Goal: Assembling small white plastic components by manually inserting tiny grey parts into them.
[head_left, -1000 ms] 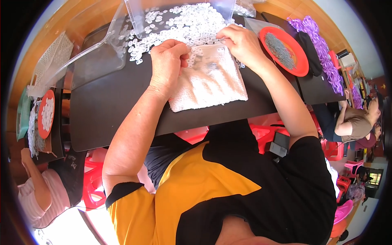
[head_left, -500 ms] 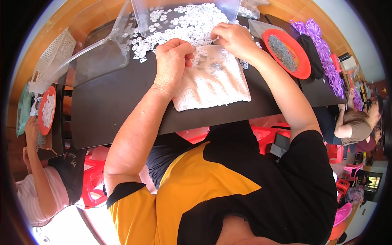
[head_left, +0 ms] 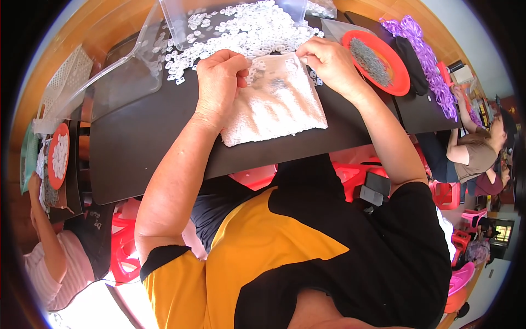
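Note:
A folded pale towel (head_left: 276, 112) lies on the dark table in front of me. On its upper part rest a few small white plastic pieces (head_left: 256, 68) and a little patch of grey bits (head_left: 278, 84). My left hand (head_left: 219, 77) is closed at the towel's upper left edge, its fingertips curled over whatever they may hold. Thumb and fingers of my right hand (head_left: 329, 63) pinch together at the upper right corner; what is between them is too small to name. Just beyond both hands spreads a heap of white oval plastic pieces with holes (head_left: 257, 24).
A clear plastic bin (head_left: 175, 30) stands around part of the heap. At right are a red plate (head_left: 402, 82) of grey bits, a black pouch (head_left: 412, 63) and purple ribbon (head_left: 422, 60). A clear lid-like tray (head_left: 129, 85) lies left. Other people sit at both sides.
My right hand has drawn back from the heap of white pieces to the towel's upper right corner. The left hand stays closed at the towel's edge. The whole view has shifted slightly.

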Demonstrator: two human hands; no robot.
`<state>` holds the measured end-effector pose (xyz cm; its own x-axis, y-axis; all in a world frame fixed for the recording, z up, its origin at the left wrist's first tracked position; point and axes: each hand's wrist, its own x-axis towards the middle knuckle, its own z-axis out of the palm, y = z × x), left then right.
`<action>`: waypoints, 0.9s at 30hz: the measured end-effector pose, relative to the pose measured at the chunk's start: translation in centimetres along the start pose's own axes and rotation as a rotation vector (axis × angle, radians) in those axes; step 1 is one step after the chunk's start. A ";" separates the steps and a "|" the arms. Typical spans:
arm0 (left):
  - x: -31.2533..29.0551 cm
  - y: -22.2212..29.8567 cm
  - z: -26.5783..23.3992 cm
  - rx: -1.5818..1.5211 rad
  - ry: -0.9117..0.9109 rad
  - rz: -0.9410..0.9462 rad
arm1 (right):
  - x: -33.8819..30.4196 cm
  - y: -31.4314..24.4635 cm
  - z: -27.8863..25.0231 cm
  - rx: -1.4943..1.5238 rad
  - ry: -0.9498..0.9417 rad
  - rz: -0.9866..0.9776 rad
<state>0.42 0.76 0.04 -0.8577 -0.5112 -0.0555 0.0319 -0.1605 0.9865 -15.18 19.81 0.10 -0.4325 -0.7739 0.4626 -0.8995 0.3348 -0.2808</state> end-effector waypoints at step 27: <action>-0.2 0.3 0.3 -0.250 -0.123 -0.079 | 2.6 -3.7 0.6 0.604 0.044 0.104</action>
<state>0.44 1.08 0.36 -0.9177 -0.3853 -0.0968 0.0749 -0.4069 0.9104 -12.93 16.28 1.84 -0.5301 -0.7263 0.4375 -0.6635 0.0340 -0.7474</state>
